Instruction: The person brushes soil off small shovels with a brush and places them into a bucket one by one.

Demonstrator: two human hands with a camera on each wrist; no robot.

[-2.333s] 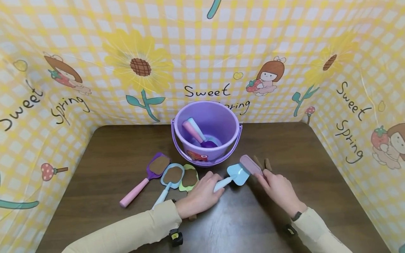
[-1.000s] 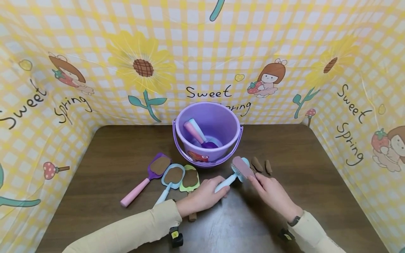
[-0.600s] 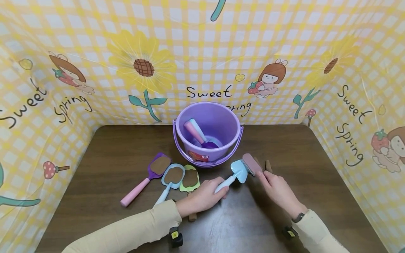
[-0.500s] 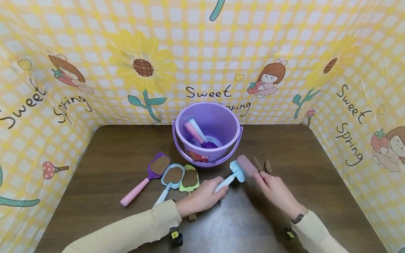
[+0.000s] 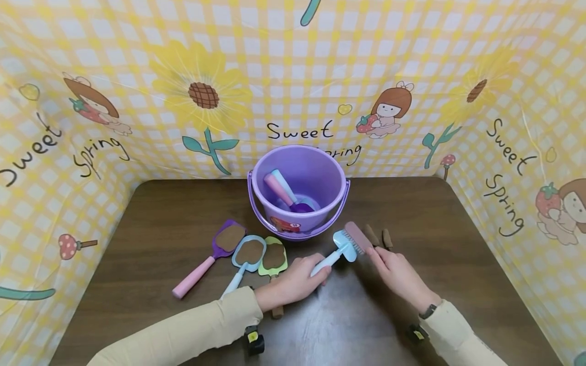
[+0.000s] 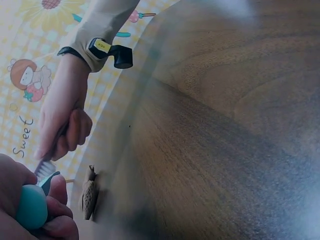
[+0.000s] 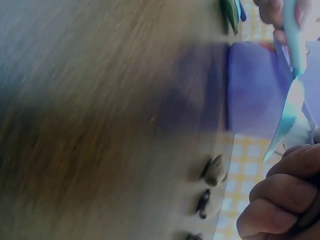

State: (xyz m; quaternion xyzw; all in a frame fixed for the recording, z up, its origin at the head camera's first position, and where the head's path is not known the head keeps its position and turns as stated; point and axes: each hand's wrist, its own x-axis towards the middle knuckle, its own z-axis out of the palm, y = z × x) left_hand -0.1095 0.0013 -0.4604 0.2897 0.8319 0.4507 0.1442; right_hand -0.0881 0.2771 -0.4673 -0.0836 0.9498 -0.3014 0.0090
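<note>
In the head view my left hand (image 5: 295, 280) grips the handle of a light blue toy shovel (image 5: 327, 263), its blade raised to the right. My right hand (image 5: 404, 278) holds a brush (image 5: 359, 237) with a dull pink back and pale bristles. The bristles lie against the right part of the blade. From the left wrist, the rounded teal end of the shovel handle (image 6: 32, 206) shows between curled fingers. In the right wrist view the shovel blade (image 7: 289, 112) is seen edge-on beside the bristles; the brush handle is mostly hidden by my fingers.
A purple bucket (image 5: 299, 218) with toy tools inside stands behind my hands. Left of it lie purple (image 5: 221, 252), light blue (image 5: 235, 282) and green (image 5: 262, 271) shovels, each bearing a flat brown piece. Small brown lumps (image 5: 386, 238) lie beyond my right hand.
The brush has moved back and forth across the blade, over its middle a second ago, then out to its right edge, now slightly inward. My left hand keeps its grip, nearly still.
</note>
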